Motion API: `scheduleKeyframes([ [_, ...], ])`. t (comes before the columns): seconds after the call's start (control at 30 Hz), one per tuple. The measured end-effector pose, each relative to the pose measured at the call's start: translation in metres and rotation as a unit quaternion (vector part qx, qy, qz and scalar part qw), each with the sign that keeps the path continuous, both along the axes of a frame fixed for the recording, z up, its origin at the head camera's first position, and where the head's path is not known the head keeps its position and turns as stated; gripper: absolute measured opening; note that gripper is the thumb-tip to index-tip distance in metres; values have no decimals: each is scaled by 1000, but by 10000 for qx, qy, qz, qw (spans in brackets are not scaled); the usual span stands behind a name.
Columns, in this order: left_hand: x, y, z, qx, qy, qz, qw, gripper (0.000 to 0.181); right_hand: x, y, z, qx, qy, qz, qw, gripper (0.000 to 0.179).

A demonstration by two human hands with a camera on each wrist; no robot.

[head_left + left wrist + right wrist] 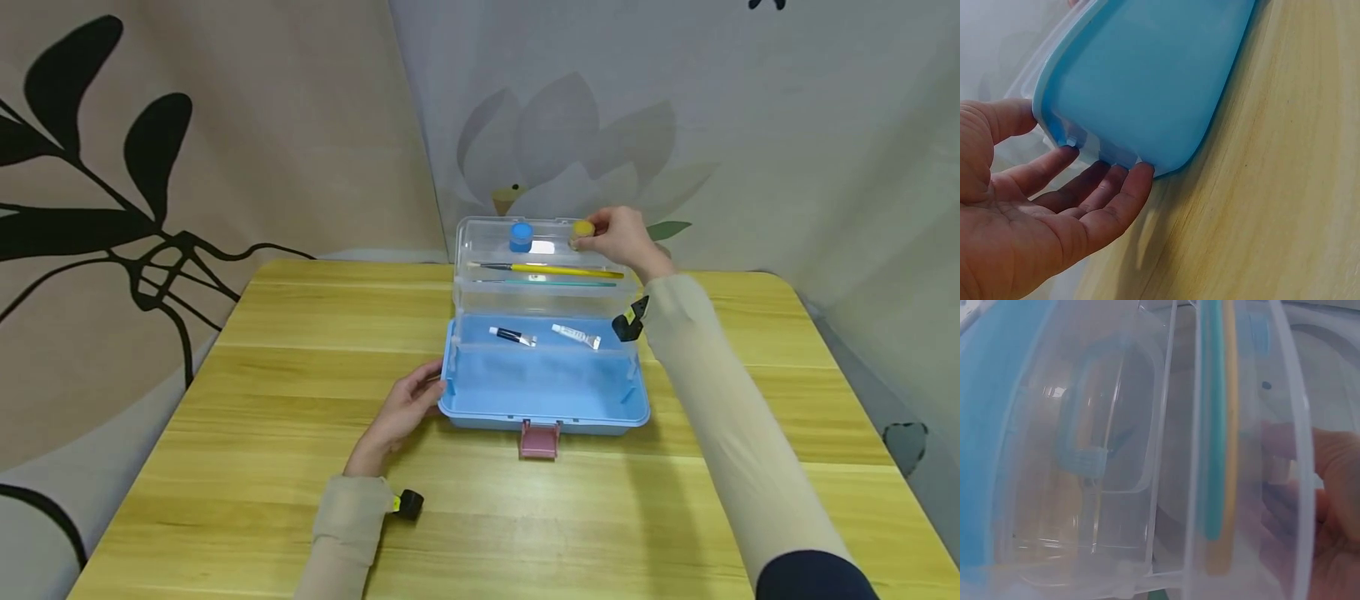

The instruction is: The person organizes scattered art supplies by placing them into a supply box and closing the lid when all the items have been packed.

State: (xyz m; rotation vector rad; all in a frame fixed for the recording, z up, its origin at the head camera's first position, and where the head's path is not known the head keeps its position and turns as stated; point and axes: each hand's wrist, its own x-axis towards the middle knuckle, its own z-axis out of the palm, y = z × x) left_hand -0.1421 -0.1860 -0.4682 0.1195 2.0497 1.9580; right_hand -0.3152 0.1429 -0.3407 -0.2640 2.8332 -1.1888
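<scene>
A light-blue box [547, 379] with clear upper sections stands opened on the table, its pink latch [540, 440] at the front. My left hand [405, 404] holds the box's left side, thumb at the rim and fingertips against the wall in the left wrist view. At the top clear section, my right hand [622, 237] pinches a small yellow-capped jar [581, 231]. Left of it is a blue paint jar [521, 237]. Below the jars lie a yellow paintbrush [570, 271] and a thin teal brush [562, 283]. Further down are a black-and-white paint tube [513, 337] and a white paint tube [576, 336].
The wooden table [247, 433] extends around the box on both sides and in front. Behind its far edge hangs a cloth backdrop [315, 125] printed with dark leaves and a pale flower. A clear handle [1079, 437] shows through the plastic in the right wrist view.
</scene>
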Motion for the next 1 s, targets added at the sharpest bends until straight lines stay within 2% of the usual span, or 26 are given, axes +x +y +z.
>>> scheduleKeyframes([
  [0.27, 0, 1, 1, 14, -50, 23, 10000, 46, -1, 0, -2, -29, 20, 40, 10000, 38],
  [0.47, 1, 2, 2, 1, -55, 19, 10000, 46, 4, 4, -1, -21, 52, 85, 9999, 39],
  [0.63, 2, 2, 3, 20, -17, 7, 10000, 46, 12, 16, -2, -223, 429, -161, 9987, 37],
  [0.8, 3, 1, 2, 51, 98, 42, 9999, 46, 16, 34, -6, -631, 852, -484, 9932, 35],
  [0.9, 3, 0, 2, 62, 80, 73, 9999, 46, 18, 44, -11, -813, 757, -637, 9918, 36],
  [1.0, 3, -1, 2, 67, 80, 68, 9999, 47, 20, 52, -20, -761, 525, -733, 9930, 37],
])
